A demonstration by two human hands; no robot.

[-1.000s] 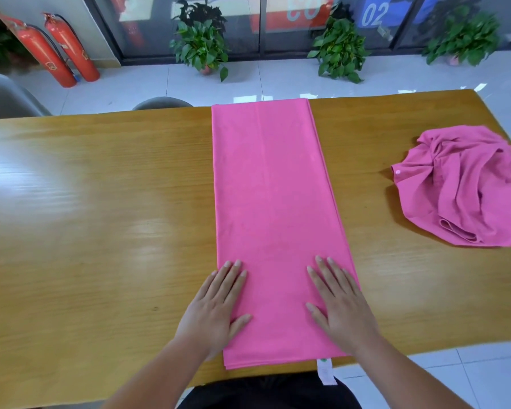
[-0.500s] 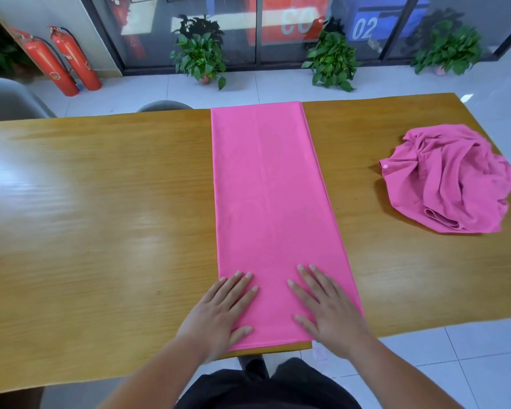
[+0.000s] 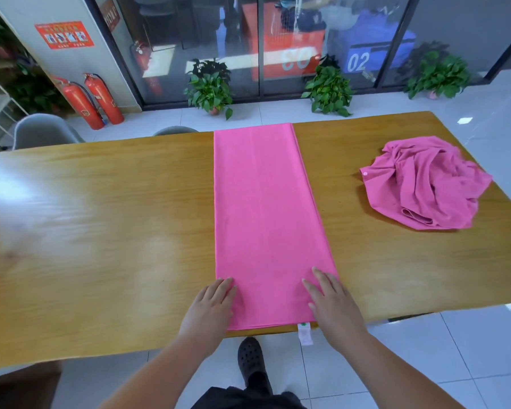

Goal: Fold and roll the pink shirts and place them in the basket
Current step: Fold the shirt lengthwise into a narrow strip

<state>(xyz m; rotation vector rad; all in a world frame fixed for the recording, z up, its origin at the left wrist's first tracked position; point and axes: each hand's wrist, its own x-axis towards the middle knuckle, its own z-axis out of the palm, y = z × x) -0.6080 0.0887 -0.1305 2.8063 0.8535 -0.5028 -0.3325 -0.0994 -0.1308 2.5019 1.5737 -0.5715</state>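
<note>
While my left hand [image 3: 211, 308] and right hand [image 3: 332, 305] lie flat, fingers straight, on near end of folded shirt [image 3: 266, 225], laid along table [image 3: 101, 231] toward 12 o'clock: cloth judged soft, light, limp; pinch near corners, roll tight.

The folded shirt [image 3: 266, 219] was a plain, bright pink; the crumpled shirt [image 3: 425, 184] was a duller rose pink with one white button [image 3: 365, 173]. The table [image 3: 101, 231] was honey-yellow with fine wood grain. A white label [image 3: 305, 335] carried a green mark. The fire extinguishers [image 3: 78, 103] were red, the potted plants [image 3: 210, 87] green, the shoe [image 3: 250, 358] black
</note>
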